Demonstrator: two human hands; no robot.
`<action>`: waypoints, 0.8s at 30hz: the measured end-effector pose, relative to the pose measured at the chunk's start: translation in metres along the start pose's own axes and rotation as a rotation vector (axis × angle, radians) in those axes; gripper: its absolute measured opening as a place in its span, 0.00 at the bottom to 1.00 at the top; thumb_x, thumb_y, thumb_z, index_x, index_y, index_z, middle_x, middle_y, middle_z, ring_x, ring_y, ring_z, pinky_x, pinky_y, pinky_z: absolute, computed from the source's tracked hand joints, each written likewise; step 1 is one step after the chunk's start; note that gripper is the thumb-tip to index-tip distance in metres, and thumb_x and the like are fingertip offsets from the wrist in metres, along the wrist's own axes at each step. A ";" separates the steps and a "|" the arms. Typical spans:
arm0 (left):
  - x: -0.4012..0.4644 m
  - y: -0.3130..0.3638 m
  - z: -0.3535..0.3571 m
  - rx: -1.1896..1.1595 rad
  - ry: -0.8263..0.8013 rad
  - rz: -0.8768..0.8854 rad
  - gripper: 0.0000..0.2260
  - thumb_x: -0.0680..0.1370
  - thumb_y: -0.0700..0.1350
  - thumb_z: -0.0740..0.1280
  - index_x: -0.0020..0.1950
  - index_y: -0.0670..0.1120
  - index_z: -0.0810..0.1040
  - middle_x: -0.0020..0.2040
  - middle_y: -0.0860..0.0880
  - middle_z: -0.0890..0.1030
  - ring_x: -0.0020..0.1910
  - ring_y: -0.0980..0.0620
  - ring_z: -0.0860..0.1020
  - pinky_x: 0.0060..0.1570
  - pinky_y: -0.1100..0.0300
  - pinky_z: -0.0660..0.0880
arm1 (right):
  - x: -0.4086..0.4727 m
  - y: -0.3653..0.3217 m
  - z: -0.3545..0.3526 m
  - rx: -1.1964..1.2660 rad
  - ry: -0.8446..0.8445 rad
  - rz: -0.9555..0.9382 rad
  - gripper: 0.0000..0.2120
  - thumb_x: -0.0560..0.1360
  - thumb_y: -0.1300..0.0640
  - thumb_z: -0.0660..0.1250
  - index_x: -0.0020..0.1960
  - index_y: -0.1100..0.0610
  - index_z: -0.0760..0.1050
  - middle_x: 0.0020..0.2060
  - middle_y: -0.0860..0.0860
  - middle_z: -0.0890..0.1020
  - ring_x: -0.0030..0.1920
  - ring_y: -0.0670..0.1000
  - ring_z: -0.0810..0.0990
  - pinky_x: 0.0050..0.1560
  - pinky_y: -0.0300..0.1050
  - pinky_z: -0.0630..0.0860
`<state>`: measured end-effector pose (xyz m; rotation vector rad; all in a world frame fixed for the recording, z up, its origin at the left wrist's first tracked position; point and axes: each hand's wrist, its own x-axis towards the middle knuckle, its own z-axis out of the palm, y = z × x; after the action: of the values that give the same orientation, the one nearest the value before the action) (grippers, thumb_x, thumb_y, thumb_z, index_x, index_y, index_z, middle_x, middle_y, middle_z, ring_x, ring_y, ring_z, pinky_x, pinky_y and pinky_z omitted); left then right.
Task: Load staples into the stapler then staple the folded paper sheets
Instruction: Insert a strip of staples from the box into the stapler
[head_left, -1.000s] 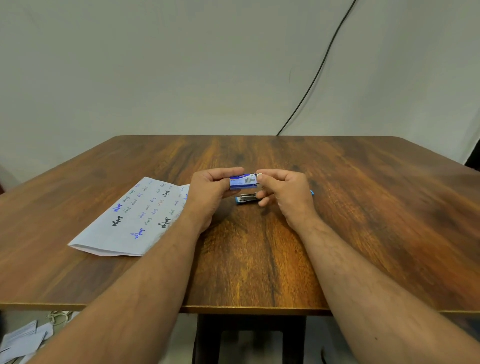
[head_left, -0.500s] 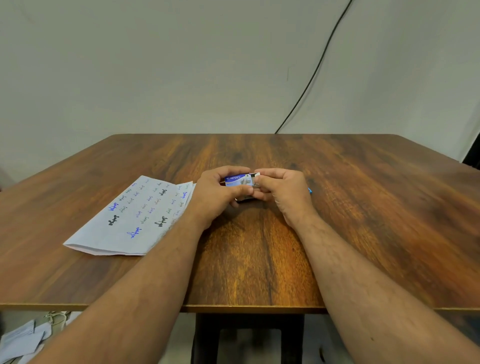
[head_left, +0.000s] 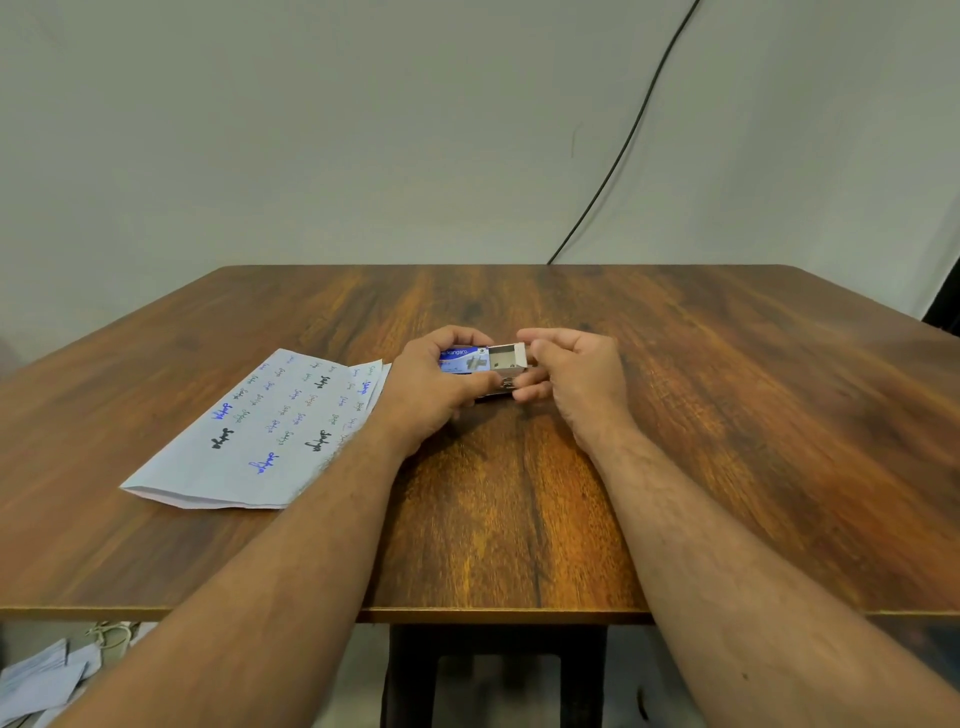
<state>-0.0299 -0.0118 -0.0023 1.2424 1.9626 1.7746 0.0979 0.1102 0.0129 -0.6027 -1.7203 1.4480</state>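
My left hand (head_left: 434, 387) grips the blue sleeve of a small staple box (head_left: 464, 358) above the middle of the wooden table (head_left: 727, 415). My right hand (head_left: 574, 376) pinches the end of the box's grey inner tray (head_left: 506, 357), which sticks out to the right with its inside showing. The stapler (head_left: 500, 387) lies on the table just beneath the box; only a bit of metal shows between my fingers. The folded paper sheets (head_left: 260, 431), covered in handwritten words, lie flat to the left of my left hand.
A black cable (head_left: 628, 135) runs down the wall behind the table's far edge. Loose papers (head_left: 41, 680) lie on the floor at the lower left. The table's front edge crosses below my forearms.
The inner tray has slid out to the right from the blue sleeve. Both hands have sunk lower over the stapler, which showed more a second ago.
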 end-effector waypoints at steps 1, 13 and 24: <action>0.001 0.000 -0.001 0.006 0.004 -0.002 0.14 0.71 0.44 0.79 0.54 0.56 0.83 0.53 0.53 0.83 0.45 0.53 0.81 0.32 0.66 0.75 | 0.000 0.001 0.000 -0.112 0.053 -0.090 0.11 0.79 0.63 0.66 0.54 0.55 0.86 0.37 0.50 0.87 0.34 0.48 0.85 0.37 0.42 0.83; 0.004 -0.003 0.000 0.104 -0.041 -0.026 0.14 0.69 0.47 0.79 0.54 0.56 0.83 0.53 0.53 0.84 0.51 0.51 0.83 0.49 0.55 0.82 | -0.006 -0.002 0.001 -0.406 0.057 -0.533 0.06 0.75 0.56 0.73 0.51 0.50 0.85 0.41 0.37 0.82 0.44 0.37 0.83 0.46 0.36 0.82; 0.003 -0.002 0.001 0.149 -0.064 -0.012 0.14 0.69 0.48 0.78 0.53 0.54 0.83 0.49 0.52 0.85 0.45 0.50 0.84 0.44 0.58 0.83 | 0.001 0.006 0.002 -0.510 -0.060 -0.414 0.07 0.70 0.56 0.77 0.42 0.44 0.84 0.43 0.40 0.76 0.42 0.31 0.74 0.41 0.25 0.67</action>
<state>-0.0318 -0.0085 -0.0038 1.3119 2.0934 1.5880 0.0944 0.1111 0.0076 -0.4258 -2.1274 0.7471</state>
